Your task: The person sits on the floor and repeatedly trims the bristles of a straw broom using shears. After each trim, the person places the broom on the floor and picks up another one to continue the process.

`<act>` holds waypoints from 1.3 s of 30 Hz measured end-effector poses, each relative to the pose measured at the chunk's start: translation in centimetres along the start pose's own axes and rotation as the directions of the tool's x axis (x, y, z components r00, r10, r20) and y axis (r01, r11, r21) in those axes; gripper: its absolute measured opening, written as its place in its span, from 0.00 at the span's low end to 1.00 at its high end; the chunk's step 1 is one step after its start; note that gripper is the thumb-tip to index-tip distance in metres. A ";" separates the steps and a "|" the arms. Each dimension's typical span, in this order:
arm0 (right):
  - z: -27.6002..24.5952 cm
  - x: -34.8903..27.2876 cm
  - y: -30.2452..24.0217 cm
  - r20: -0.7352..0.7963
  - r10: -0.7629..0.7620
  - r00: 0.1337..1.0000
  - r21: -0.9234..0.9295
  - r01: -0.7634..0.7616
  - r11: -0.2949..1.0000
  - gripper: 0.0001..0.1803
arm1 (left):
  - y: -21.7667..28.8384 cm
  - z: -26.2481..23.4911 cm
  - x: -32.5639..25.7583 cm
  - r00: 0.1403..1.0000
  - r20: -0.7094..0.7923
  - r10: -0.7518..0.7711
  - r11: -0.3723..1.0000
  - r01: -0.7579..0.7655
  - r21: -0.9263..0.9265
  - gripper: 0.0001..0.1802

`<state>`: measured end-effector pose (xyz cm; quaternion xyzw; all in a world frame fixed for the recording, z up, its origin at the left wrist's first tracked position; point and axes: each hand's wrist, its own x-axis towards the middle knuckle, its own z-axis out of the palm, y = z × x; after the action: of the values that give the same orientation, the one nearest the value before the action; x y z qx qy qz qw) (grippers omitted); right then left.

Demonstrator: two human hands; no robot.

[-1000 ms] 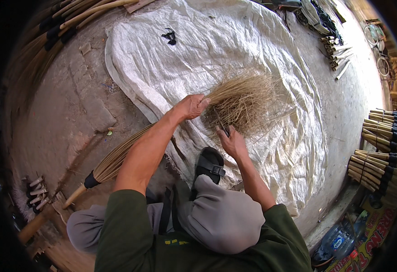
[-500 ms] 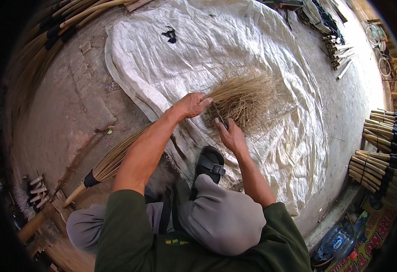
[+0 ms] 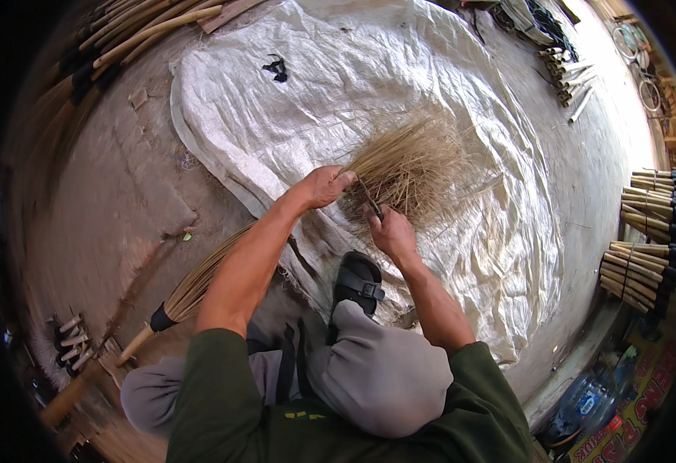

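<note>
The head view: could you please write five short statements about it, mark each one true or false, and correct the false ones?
1. The left hand holds brown bristles. True.
2. The right hand is empty. False: it holds a slim dark tool.
3. The loose straw lies on the white sheet. True.
4. The sandal is white. False: it is black.
5. The black strip lies on the bare floor. False: it lies on the white sheet.

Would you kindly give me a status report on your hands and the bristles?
Left hand gripping bristle bundle. Right hand holding slim blade nearby. Loose fibre pile alongside.
</note>
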<state>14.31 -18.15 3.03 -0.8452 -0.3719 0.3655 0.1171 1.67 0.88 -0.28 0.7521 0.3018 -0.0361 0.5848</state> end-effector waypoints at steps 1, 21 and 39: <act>0.0 0.0 0.1 -0.004 0.007 1.000 0.011 -0.007 1.000 0.30 | -0.1 0.0 0.1 1.000 -0.007 0.002 1.000 -0.002 0.025 0.26; 0.4 -0.5 0.5 -0.091 -0.095 0.991 -0.083 0.088 0.993 0.25 | 0.3 0.5 -0.6 0.998 0.018 0.060 0.994 -0.058 -0.088 0.22; 0.0 -0.7 0.3 -0.105 -0.107 0.989 -0.046 0.103 0.994 0.28 | 0.6 0.7 -1.1 0.994 0.048 0.098 0.981 -0.088 -0.175 0.23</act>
<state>14.17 -18.88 3.24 -0.8450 -0.4162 0.3055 0.1390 1.30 -0.26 0.49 0.7105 0.2515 -0.0037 0.6573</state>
